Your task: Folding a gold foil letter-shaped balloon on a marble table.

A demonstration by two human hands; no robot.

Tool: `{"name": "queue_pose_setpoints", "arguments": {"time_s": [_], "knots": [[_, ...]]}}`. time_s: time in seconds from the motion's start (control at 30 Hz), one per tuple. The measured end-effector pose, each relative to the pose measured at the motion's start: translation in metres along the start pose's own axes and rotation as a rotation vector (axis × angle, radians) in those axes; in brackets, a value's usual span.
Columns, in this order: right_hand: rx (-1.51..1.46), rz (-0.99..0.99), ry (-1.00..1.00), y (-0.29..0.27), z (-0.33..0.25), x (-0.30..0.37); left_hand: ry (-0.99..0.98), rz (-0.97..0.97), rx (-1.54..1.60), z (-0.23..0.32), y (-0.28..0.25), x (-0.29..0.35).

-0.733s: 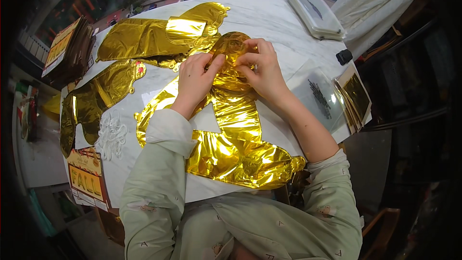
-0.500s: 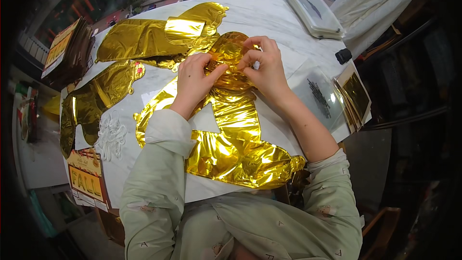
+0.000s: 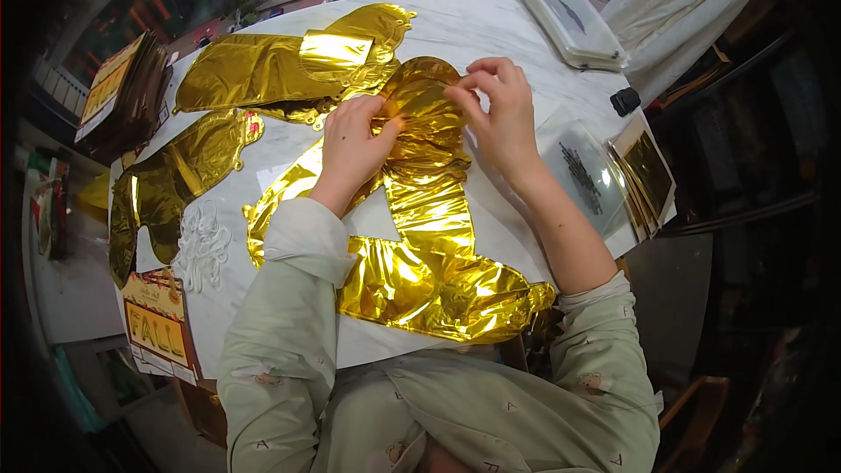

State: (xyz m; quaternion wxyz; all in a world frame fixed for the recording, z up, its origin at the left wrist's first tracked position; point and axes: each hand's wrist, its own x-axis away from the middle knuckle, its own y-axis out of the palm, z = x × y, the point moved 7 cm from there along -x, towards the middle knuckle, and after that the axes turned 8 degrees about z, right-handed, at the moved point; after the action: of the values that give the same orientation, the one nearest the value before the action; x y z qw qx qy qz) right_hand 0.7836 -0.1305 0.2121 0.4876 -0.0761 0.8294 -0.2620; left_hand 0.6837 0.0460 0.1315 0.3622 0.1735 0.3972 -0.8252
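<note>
A shiny gold foil balloon (image 3: 429, 210), flat and uninflated, lies across the middle of the table. Its far part is crinkled between my hands. At its left edge, my left hand (image 3: 355, 144) is closed, with thumb and fingers pinching the foil. My right hand (image 3: 506, 118) is bent at the far right edge, fingertips on the foil in what looks like a pinch. Beyond my left hand lies another gold foil balloon (image 3: 241, 70), with a folded gold piece (image 3: 335, 49) on it. One more gold foil balloon (image 3: 180, 171) rests on the left.
A tangle of white cord (image 3: 201, 250) lies at left, near a printed card (image 3: 158, 324). Stacked printed cards (image 3: 123, 92) stand at the far left. On the right are clear bags (image 3: 578, 175), gold-filled packets (image 3: 641, 175), a small black object (image 3: 625, 102) and a stack of clear packages (image 3: 574, 24).
My right hand has moved slightly to the right, from the balloon's middle to its edge. The foil between my hands is now spread out more. My left hand has stayed nearly still.
</note>
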Motion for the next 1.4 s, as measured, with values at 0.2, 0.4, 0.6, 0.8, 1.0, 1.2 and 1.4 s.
{"name": "queue_pose_setpoints", "arguments": {"time_s": [0.2, 0.4, 0.6, 0.8, 1.0, 1.2, 1.4], "knots": [[-0.375, -0.659, 0.127, 0.004, -0.017, 0.003, -0.080, -0.060, 0.030, -0.001, 0.000, -0.004], [-0.143, -0.707, -0.178, 0.009, -0.023, 0.018, -0.091, -0.052, 0.091, -0.001, -0.001, -0.006], [-0.266, -0.674, 0.041, 0.007, -0.012, 0.005, -0.113, -0.092, 0.109, 0.007, -0.005, -0.006], [-0.313, -0.644, 0.108, 0.014, 0.010, 0.009, -0.085, -0.073, 0.105, 0.009, -0.005, -0.007], [-0.396, -0.648, 0.412, 0.026, 0.035, 0.013, -0.056, -0.012, 0.059, 0.003, -0.001, -0.004], [-0.560, -0.576, 0.807, 0.030, 0.047, 0.018, 0.054, 0.086, -0.009, 0.005, -0.003, 0.000], [-0.630, -0.419, 0.367, 0.016, 0.005, 0.005, 0.069, 0.043, -0.009, 0.004, 0.000, -0.002]]}}
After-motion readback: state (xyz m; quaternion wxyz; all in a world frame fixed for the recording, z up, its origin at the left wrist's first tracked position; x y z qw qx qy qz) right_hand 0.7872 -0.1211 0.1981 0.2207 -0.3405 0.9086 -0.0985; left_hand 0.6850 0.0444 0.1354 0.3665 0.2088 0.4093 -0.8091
